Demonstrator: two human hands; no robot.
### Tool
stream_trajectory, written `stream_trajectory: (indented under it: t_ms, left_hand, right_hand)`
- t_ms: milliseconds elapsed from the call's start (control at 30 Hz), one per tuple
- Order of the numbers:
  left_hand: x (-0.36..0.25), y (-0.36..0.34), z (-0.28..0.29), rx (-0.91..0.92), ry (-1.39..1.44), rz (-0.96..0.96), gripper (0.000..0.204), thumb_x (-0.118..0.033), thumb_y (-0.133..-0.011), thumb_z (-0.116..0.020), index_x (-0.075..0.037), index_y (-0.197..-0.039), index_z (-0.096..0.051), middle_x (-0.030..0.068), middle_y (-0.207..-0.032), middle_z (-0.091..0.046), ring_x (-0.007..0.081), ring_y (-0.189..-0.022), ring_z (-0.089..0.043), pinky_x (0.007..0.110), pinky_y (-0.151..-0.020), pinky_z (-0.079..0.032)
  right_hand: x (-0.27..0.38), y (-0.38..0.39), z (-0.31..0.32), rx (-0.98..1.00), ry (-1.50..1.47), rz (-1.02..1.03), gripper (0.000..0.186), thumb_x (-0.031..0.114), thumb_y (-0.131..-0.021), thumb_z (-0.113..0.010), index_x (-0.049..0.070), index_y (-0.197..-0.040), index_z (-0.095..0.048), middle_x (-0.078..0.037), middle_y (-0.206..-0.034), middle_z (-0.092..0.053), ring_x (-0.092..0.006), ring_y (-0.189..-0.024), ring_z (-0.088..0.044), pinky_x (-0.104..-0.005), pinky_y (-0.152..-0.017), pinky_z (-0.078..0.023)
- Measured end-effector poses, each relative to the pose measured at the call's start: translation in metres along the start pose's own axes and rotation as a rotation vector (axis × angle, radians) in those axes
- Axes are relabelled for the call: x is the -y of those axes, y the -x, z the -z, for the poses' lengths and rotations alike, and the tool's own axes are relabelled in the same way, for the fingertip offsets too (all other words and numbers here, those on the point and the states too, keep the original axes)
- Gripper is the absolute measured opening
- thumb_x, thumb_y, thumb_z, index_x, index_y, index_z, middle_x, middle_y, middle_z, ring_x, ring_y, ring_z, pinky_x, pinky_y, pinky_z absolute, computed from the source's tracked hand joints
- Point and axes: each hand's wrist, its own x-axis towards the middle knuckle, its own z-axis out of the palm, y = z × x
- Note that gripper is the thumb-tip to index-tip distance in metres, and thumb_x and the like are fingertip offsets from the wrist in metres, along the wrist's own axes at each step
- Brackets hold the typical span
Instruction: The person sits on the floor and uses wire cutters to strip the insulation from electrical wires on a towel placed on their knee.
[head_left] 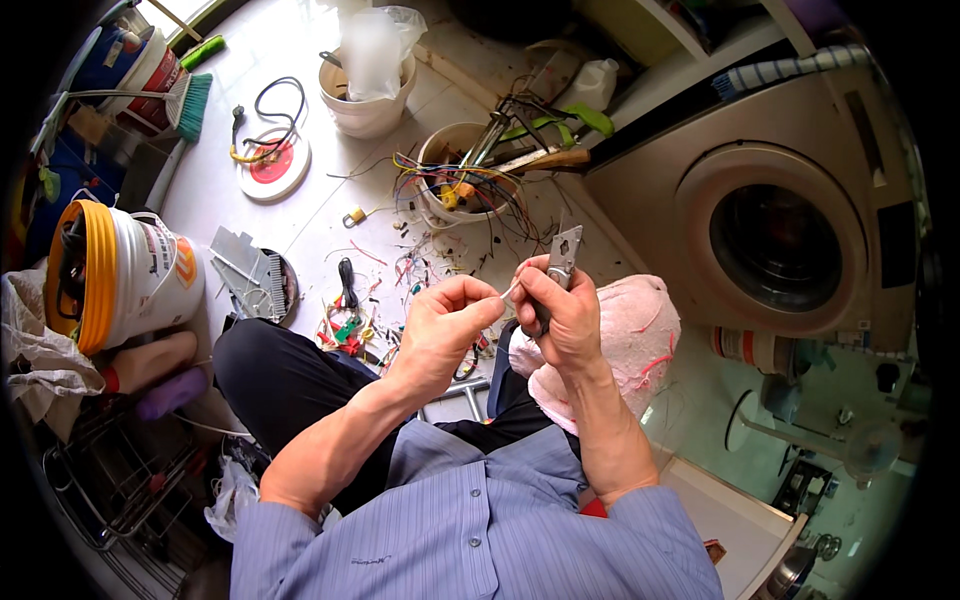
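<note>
My left hand pinches a thin pale wire between thumb and forefinger, its fingers curled in. In my right hand is a hand tool with a flat grey metal head with cut-outs and a dark handle; it looks like a wire stripper, but the fist covers most of it. The wire runs from the left fingertips to the right thumb, where its far end is hidden. Both hands are raised above my lap, close together. A pink towel drapes over my right knee, with red wire bits on it.
Beyond my hands, wire scraps litter the tiled floor. A bucket of tools and coloured wires stands ahead, a white bucket behind it. To the left are a yellow-rimmed bucket and metal parts; a washing machine is at right.
</note>
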Motion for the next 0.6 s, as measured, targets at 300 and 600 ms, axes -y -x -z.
stream_trajectory:
  t_ms: [300,600]
  left_hand:
    - [-0.002,0.003,-0.002,-0.006,0.162,-0.084,0.015,-0.013,-0.095,-0.071,-0.001,-0.103,-0.066,-0.0030,-0.075,-0.060,0.0026,-0.057,-0.044,0.020,-0.051,-0.032]
    - [-0.005,0.004,-0.005,0.047,0.081,-0.089,0.015,-0.013,-0.093,-0.071,-0.001,-0.099,-0.067,-0.0007,-0.077,-0.065,0.0014,-0.063,-0.048,0.020,-0.054,-0.034]
  right_hand:
    - [-0.011,0.013,-0.009,0.056,-0.043,0.079,0.009,0.009,-0.097,-0.066,0.000,-0.096,-0.066,-0.010,-0.080,-0.070,-0.0106,-0.059,-0.060,-0.0228,-0.048,-0.045]
    - [-0.020,0.015,-0.011,0.029,0.165,0.225,0.009,0.009,-0.097,-0.067,0.000,-0.098,-0.066,-0.002,-0.075,-0.064,-0.0058,-0.059,-0.054,-0.0204,-0.053,-0.043]
